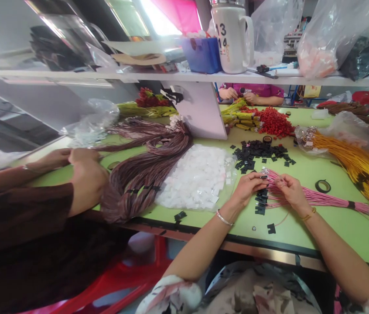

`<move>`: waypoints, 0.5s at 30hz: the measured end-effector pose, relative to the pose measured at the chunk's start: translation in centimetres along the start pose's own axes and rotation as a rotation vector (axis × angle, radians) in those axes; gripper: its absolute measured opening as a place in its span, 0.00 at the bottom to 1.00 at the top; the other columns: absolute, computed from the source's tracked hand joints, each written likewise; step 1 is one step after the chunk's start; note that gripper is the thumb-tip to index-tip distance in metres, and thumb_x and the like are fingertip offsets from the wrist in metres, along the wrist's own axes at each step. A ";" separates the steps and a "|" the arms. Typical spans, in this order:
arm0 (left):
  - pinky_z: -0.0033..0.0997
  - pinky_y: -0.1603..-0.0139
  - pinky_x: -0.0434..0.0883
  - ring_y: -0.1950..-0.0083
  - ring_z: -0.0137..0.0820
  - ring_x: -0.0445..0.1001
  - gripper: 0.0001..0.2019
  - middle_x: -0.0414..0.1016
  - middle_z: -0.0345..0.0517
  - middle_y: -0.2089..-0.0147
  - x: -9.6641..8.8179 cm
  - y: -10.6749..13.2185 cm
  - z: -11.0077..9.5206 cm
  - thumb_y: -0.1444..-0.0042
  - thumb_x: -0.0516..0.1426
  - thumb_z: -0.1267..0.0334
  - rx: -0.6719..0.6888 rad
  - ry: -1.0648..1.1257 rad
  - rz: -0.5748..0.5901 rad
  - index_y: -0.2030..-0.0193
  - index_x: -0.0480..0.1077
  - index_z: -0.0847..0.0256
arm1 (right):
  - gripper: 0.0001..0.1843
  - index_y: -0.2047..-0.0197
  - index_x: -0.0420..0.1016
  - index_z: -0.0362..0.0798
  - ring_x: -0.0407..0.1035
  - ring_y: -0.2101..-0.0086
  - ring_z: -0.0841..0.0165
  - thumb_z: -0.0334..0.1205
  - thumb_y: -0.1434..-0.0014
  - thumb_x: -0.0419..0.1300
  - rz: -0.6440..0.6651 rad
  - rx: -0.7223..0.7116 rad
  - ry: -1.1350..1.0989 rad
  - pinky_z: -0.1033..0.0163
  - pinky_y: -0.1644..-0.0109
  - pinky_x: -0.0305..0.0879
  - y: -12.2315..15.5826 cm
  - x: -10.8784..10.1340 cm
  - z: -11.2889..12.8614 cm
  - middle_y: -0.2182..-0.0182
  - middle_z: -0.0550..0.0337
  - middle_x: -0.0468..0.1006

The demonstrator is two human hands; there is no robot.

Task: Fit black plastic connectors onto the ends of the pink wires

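My left hand (249, 186) has its fingers pinched round a small black plastic connector at the tips of the pink wires. My right hand (289, 192) pinches a pink wire just beside it, over the pink wire bundle (326, 199). That bundle lies across the green table with its metal terminals to the left and black tape near its other end. Several black connectors (260, 205) sit in a column below my left hand. One single connector (271, 229) lies nearer the table edge, with a pink wire running to it.
A heap of black connectors (253, 155) and a bag of white connectors (197, 179) are close by. Tape (322, 186) and yellow wires (354, 161) lie right. At left, a co-worker's hands (84, 163) are beside brown wires (145, 174). A shelf (158, 77) crosses above; another person sits opposite.
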State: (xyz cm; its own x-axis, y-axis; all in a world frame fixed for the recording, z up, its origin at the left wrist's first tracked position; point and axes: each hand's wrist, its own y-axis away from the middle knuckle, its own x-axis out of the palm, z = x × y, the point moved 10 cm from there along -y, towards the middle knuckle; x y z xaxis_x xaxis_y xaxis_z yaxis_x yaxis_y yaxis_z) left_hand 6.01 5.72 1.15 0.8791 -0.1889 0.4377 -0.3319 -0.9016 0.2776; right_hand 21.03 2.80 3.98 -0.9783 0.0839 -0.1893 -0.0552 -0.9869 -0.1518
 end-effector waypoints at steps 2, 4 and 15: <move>0.33 0.52 0.76 0.63 0.30 0.80 0.05 0.80 0.50 0.66 0.2 0.1 0.2 0.48 0.63 0.70 -0.008 0.042 0.004 0.64 0.76 0.68 | 0.18 0.71 0.70 0.49 0.59 0.74 0.69 0.55 0.43 0.61 -0.006 -0.019 0.011 0.63 0.68 0.58 0.0 -0.1 -0.1 0.76 0.63 0.67; 0.32 0.51 0.76 0.63 0.29 0.80 0.06 0.79 0.48 0.66 0.2 0.0 0.4 0.50 0.66 0.69 -0.008 0.072 0.006 0.66 0.76 0.68 | 0.16 0.71 0.71 0.49 0.59 0.74 0.69 0.54 0.43 0.61 -0.008 -0.034 0.008 0.63 0.68 0.58 0.0 -0.2 0.0 0.76 0.63 0.67; 0.31 0.55 0.74 0.67 0.26 0.77 0.15 0.78 0.43 0.69 -0.1 0.0 1.3 0.61 0.69 0.74 0.024 0.063 -0.002 0.64 0.75 0.67 | 0.11 0.74 0.67 0.48 0.56 0.76 0.72 0.45 0.46 0.61 -0.069 -0.081 0.108 0.65 0.71 0.56 0.3 -0.5 1.4 0.79 0.66 0.64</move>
State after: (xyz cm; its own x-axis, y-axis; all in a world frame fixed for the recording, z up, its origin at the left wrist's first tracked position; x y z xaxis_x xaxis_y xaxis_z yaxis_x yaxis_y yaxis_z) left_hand 6.43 5.25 -0.05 0.8564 -0.1627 0.4900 -0.3209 -0.9113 0.2581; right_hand 21.20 2.31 5.34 -0.9452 0.1703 -0.2786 -0.1015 -0.9642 -0.2450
